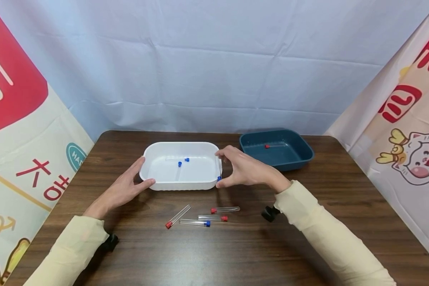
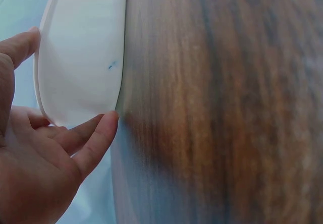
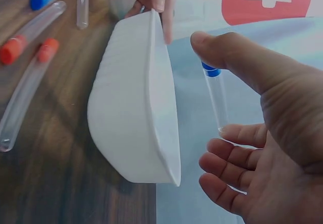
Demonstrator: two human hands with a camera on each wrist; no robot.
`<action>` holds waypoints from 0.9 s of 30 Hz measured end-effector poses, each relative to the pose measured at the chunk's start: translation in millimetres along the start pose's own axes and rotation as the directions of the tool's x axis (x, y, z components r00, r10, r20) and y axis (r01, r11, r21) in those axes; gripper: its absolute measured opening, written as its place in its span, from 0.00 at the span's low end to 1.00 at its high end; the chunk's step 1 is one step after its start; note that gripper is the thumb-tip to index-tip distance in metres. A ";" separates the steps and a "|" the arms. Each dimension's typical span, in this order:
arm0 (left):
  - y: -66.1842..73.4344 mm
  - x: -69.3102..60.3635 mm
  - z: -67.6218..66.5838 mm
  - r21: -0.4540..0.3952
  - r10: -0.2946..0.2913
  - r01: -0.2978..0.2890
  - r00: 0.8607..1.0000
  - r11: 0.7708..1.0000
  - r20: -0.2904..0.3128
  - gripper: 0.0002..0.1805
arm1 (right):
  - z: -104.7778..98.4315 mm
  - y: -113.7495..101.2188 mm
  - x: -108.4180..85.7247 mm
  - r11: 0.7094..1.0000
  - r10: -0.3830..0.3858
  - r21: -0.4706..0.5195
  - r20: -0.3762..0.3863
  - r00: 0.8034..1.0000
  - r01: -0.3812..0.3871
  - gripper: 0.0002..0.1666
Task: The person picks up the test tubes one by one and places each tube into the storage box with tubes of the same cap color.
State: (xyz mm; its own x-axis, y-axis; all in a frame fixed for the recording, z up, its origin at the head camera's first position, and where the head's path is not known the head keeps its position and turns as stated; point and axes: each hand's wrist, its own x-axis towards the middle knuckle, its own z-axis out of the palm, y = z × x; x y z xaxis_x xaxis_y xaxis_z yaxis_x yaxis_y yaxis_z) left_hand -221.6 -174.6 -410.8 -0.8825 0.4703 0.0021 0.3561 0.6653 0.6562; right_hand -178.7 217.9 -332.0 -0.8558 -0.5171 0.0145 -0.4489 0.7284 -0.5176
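My right hand (image 1: 241, 165) pinches a test tube with a blue cap (image 3: 217, 98) by its two ends. The thumb is at the cap and a finger at the clear end. This tube is just over the right end of a white plastic basin (image 1: 186, 186). On the left, my left hand (image 1: 123, 188) rests its spread, fairly straight fingers and thumb against the basin's left end. Two blue-capped test tubes (image 1: 179, 172) lie inside the basin. In front of it, several capped test tubes (image 1: 194, 222) lie loose on the table, mostly red-capped, one blue-capped.
A dark blue basin (image 1: 296, 162) stands at the back right, with a red-capped test tube (image 1: 275, 145) inside. The wooden table (image 1: 236, 258) ends at a pale cloth backdrop (image 1: 214, 79). Printed cloths hang at both sides.
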 end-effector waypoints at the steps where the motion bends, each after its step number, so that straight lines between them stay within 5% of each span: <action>1: 0.0 -0.1 0.0 0.001 -0.001 0.001 1.000 1.000 0.000 0.56 | -0.3 -0.4 3.6 1.000 0.003 -0.002 0.000 1.000 -0.003 0.54; 27: -0.3 0.9 1.8 0.009 -0.010 0.010 1.000 1.000 -0.013 0.55 | 15.0 -0.2 79.9 0.997 0.063 0.034 0.051 0.997 -0.065 0.56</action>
State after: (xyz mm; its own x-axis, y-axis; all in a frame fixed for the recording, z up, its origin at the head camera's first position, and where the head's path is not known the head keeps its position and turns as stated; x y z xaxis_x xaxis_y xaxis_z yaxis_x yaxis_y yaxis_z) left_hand -222.0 -173.4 -412.3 -0.8899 0.4562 0.0057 0.3503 0.6753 0.6490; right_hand -243.2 169.7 -343.5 -0.8681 -0.4926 -0.0619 -0.3836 0.7446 -0.5463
